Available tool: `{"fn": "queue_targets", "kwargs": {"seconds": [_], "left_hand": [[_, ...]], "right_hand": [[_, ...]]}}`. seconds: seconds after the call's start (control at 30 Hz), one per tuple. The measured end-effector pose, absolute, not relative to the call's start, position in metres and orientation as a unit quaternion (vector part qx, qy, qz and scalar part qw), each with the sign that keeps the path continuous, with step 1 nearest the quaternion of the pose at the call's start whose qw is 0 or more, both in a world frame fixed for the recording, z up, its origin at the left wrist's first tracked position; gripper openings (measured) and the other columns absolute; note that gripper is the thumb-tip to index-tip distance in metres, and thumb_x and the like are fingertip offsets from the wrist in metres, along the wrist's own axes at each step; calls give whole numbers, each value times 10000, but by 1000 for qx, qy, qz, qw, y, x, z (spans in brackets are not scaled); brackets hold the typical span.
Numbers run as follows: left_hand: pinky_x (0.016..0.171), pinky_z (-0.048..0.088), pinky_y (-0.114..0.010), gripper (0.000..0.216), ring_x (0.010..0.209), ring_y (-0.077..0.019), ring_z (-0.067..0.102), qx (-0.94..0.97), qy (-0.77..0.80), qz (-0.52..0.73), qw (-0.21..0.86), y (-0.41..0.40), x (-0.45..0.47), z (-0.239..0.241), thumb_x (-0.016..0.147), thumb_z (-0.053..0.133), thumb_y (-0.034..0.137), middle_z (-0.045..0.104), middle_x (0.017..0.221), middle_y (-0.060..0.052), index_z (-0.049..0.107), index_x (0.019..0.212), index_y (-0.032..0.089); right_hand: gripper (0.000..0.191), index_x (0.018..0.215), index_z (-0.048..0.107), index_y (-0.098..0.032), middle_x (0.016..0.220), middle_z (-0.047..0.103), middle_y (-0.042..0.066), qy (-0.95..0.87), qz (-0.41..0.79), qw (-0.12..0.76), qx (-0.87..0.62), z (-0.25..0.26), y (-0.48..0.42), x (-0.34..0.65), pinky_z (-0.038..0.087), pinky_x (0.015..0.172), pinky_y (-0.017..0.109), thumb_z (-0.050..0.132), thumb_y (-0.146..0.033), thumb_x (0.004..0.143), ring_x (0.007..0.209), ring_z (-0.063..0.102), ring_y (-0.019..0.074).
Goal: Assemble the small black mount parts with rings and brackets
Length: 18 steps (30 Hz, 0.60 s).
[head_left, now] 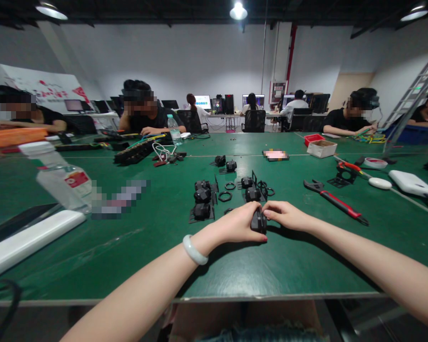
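My left hand (240,223) grips a black cable gland (258,222) between thumb and fingers, just above the table. From the other side my right hand (287,216) pinches the edge of the same part with its fingertips; the palm hides some of the grip. Beyond my hands stand more black glands on flat brackets: a left column (202,195) and a right group (251,192). Loose black ring nuts (225,196) lie between them. Two further black fittings (230,166) sit farther back.
Red-handled pliers (340,204) lie on the green table (235,275) at right, near a black bracket (343,175) and a white box-shaped device (412,184). A plastic bottle (66,178) and a long white object (35,244) are at left. Other people sit across the table.
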<state>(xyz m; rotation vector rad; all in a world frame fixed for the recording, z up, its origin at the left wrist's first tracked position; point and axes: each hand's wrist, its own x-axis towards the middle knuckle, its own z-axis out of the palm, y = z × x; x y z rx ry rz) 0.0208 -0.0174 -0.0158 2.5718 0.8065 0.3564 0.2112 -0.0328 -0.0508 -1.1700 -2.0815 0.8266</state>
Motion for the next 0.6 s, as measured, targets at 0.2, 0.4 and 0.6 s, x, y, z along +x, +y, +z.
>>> {"fn": "queue_targets", "kwargs": {"seconds": [0.2,0.4,0.6], "left_hand": [[632,400,-266,557,777,-200,523,926,287,124,210,-16,20,-17,529,651,419,514,894,-34,431,982,182],[650,402,-275,572,790,-209,524,923,296,120,215,-16,20,-17,519,657,417,516,903,-37,428,989,183],[639,401,-268,570,782,-203,523,924,294,122,214,-16,20,-17,520,656,418,516,901,-34,429,989,187]], "right_hand": [[414,931,524,-150,855,567,31,-793,338,289,-417,-49,-36,212,411,700,269,619,-397,612,770,514,149],[422,918,524,-152,836,558,27,-792,330,295,-419,-49,-37,211,412,704,278,646,-374,581,765,508,146],[364,917,532,-148,847,570,34,-790,336,292,-421,-49,-37,211,413,698,270,587,-390,651,762,517,144]]}}
